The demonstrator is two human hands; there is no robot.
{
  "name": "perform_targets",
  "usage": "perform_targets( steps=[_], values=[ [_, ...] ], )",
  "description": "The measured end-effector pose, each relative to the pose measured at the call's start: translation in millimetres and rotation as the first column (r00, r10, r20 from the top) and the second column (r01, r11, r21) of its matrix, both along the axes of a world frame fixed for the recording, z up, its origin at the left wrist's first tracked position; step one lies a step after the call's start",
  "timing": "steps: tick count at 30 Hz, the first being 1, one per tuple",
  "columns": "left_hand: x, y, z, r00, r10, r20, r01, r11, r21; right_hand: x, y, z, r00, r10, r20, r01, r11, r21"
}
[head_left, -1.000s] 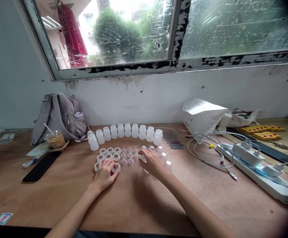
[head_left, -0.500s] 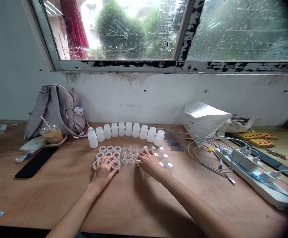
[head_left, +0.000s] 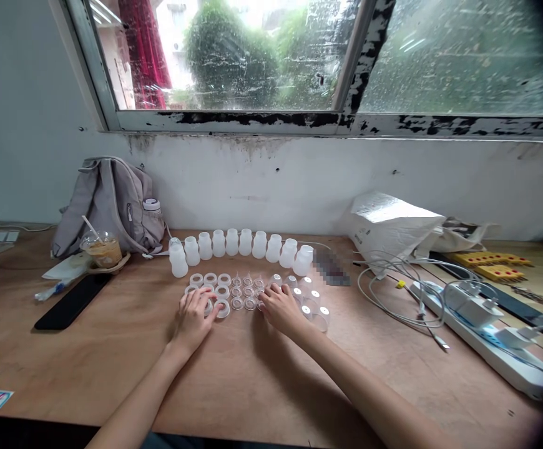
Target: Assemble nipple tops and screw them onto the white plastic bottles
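My left hand [head_left: 193, 317] rests over the lower left of several white rings [head_left: 223, 290] set in rows, its fingers bent but apart, touching the nearest ones. My right hand [head_left: 281, 308] is palm down at the right edge of several clear bottle teats [head_left: 249, 292], fingers curled close together by the lower right teat; its thumb and fingertips are largely hidden. Beside and beyond it stand several clear domed caps [head_left: 315, 299], partly covered by the hand. Behind these groups, small translucent white bottles [head_left: 233, 242] stand upright in an arc.
Left are a black phone [head_left: 72, 302], an iced drink cup [head_left: 104, 251] and a grey backpack [head_left: 107, 206]. Right are a white bag [head_left: 388, 227], loose white cables [head_left: 369, 287] and a power strip [head_left: 491, 340]. The wooden table [head_left: 234, 386] meets a wall below a window.
The view has shifted slightly. My left hand has moved a little left over the rings, its fingers more drawn in. My right hand stays almost where it was beside the teats.
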State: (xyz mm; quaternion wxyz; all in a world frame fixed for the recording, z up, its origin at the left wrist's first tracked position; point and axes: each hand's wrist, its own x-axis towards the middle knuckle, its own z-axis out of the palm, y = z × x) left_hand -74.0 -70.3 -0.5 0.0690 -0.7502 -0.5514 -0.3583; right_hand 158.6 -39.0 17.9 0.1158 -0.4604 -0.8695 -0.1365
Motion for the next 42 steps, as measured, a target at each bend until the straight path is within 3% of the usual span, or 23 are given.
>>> perform_targets(
  steps=[5, 10, 16, 21, 24, 26, 27, 28, 30, 32, 37, 40, 42],
  values=[
    [-26.9, 33.8, 14.6, 0.959, 0.210, 0.191, -0.241, 0.958, 0.156, 3.9, -7.5, 7.3, 0.998, 0.011, -0.065, -0.009, 0.999, 0.033],
    [-56.7, 75.0, 17.2, 0.824, 0.394, 0.407, -0.464, 0.882, 0.085, 9.0, -17.7, 11.0, 0.942, 0.086, -0.325, -0.053, 0.993, 0.108],
    [-63.5, 105.1, 5.6, 0.723, 0.454, 0.521, -0.506, 0.861, -0.049, 11.0, -27.0, 6.0, 0.862, 0.154, -0.483, -0.100, 0.986, 0.135],
    [-47.5, 92.3, 21.9, 0.635, 0.434, 0.639, -0.496, 0.863, -0.094, 14.0, -29.4, 8.0, 0.782, 0.199, -0.590, -0.113, 0.977, 0.180],
    [-13.0, 60.3, 32.2, 0.682, 0.298, 0.668, -0.352, 0.934, -0.057, 16.6, -34.9, 13.9, 0.723, 0.232, -0.651, -0.128, 0.971, 0.204],
    [18.3, 31.9, 34.0, 0.718, 0.080, 0.691, -0.029, 0.996, -0.085, 17.5, -41.2, 19.3, 0.670, 0.234, -0.704, -0.148, 0.972, 0.183],
    [34.0, 17.5, 33.7, 0.727, -0.020, 0.687, 0.137, 0.984, -0.117, 17.6, -44.8, 22.0, 0.640, 0.228, -0.734, -0.161, 0.974, 0.162],
    [48.5, 4.1, 32.8, 0.716, -0.114, 0.689, 0.290, 0.946, -0.145, 17.2, -48.3, 24.5, 0.610, 0.219, -0.761, -0.181, 0.974, 0.135],
    [70.9, -17.3, 30.7, 0.655, -0.288, 0.699, 0.563, 0.803, -0.197, 15.5, -54.4, 28.0, 0.559, 0.184, -0.808, -0.240, 0.969, 0.055],
    [82.9, -29.4, 28.7, 0.566, -0.351, 0.746, 0.701, 0.681, -0.212, 12.6, -58.4, 29.0, 0.508, 0.103, -0.855, -0.292, 0.955, -0.058],
    [85.6, -31.3, 26.4, 0.354, -0.207, 0.912, 0.843, 0.493, -0.215, 4.0, -61.6, 26.2, 0.285, -0.215, -0.934, -0.380, 0.869, -0.316],
    [86.7, -29.9, 26.3, 0.241, -0.055, 0.969, 0.908, 0.365, -0.205, 0.0, -63.3, 28.9, 0.141, -0.343, -0.929, -0.455, 0.811, -0.368],
    [88.8, -30.1, 25.8, 0.174, 0.038, 0.984, 0.941, 0.290, -0.177, -1.5, -64.7, 32.9, 0.090, -0.379, -0.921, -0.492, 0.787, -0.372]
  ],
)
